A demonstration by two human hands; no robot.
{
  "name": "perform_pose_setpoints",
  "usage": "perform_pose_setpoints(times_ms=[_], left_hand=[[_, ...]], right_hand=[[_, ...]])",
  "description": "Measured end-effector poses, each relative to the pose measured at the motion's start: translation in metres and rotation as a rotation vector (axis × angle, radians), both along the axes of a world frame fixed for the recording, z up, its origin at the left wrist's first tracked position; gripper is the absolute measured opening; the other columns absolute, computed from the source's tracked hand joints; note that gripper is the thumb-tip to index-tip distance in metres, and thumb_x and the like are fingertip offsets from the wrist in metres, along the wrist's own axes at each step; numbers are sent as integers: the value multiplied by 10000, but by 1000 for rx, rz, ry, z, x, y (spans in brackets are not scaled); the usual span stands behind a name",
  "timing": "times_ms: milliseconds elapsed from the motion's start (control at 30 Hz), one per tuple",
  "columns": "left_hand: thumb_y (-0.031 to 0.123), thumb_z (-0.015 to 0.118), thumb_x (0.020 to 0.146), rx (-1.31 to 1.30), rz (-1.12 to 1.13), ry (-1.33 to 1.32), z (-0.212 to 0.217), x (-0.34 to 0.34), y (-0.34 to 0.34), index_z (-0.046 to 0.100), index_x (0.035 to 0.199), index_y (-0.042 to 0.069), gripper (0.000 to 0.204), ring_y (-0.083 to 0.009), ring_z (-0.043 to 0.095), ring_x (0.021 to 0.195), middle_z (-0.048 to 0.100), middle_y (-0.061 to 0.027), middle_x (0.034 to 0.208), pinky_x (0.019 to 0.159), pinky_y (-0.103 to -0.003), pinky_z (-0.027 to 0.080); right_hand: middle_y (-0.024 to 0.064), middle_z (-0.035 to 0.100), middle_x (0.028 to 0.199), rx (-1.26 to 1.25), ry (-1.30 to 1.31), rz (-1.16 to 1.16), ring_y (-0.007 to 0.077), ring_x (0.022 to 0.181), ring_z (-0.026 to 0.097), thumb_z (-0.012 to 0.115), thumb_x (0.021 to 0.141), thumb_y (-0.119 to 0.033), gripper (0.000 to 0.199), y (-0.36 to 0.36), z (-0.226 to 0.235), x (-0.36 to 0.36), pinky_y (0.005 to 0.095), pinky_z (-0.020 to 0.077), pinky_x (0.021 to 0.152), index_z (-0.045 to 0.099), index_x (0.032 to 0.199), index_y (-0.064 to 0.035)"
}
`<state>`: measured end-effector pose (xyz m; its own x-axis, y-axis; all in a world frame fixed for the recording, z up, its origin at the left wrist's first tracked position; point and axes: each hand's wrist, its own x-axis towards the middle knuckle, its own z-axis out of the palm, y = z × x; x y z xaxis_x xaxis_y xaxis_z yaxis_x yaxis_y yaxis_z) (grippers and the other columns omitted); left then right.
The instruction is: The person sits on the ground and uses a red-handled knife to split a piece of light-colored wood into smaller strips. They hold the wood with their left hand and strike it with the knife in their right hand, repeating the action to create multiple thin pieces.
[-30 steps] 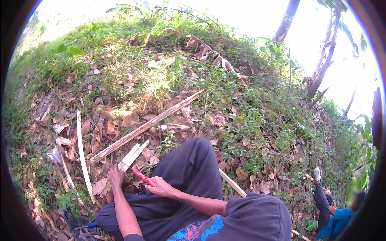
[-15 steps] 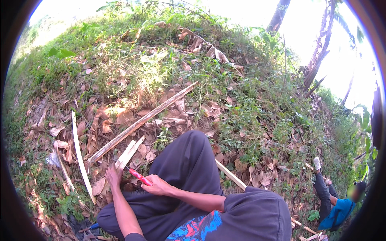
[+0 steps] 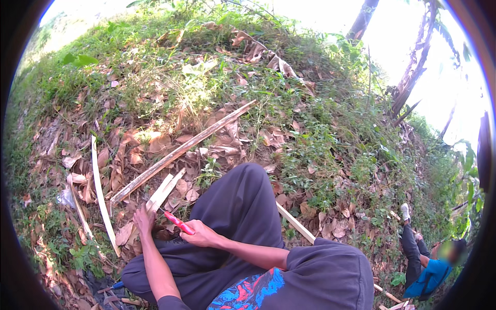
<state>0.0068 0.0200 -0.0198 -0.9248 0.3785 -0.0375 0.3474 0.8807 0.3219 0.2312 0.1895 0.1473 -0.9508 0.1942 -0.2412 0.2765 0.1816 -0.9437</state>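
My left hand (image 3: 143, 219) is closed around the lower part of a pale split piece of wood (image 3: 161, 194), whose two upper ends stand slightly apart. The wood slants up and away beside my bent knee. In my right hand (image 3: 201, 234) is a red-handled knife (image 3: 178, 222), gripped by the rear of its handle. Its thin blade points at the wood close to my left fingers; blade and wood meet or nearly meet, I cannot tell which. My left fingertips are partly hidden.
A long weathered pole (image 3: 183, 150) lies beyond the wood. Left of it are a curved pale strip (image 3: 99, 191) and a brown stick (image 3: 78, 209). Another pale strip (image 3: 295, 222) lies right of my knee. Dry leaves and grass cover the slope. A person in blue (image 3: 431, 274) sits far right.
The knife and my right hand have shifted slightly left relative to my knee. Both hands keep their grips, and the whole view has tilted a little.
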Motion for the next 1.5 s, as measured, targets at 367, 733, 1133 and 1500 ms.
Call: perform_pose_setpoints(times_ms=[367,733,1133,1500], left_hand=[[436,725,802,26,1,41,-10,-3,-4,546,1389,173,668,-372,545,1112,600,-182,1154,975,-503,399],[425,734,799,15,-3,39,-4,-2,-3,537,1391,180,670,-363,555,1097,603,-169,1133,959,-497,412],[454,619,905,36,15,33,-1,-2,1,571,1361,160,545,-374,560,1079,613,-189,1107,968,-503,399],[438,569,944,44,5,40,7,2,4,584,1336,150,487,-382,570,1065,625,-198,1094,953,-503,403]], right_hand=[[54,465,588,13,16,17,130,568,436,604,858,-217,270,0,-3,-1,374,398,560,537,794,37],[50,455,584,15,18,27,127,567,431,606,862,-213,270,2,-3,0,373,392,553,538,788,38],[52,451,581,18,45,19,124,569,434,610,863,-213,271,2,-7,0,372,397,555,534,778,32],[58,444,575,32,23,21,130,560,426,615,857,-208,269,3,-5,1,377,393,550,535,777,37]])
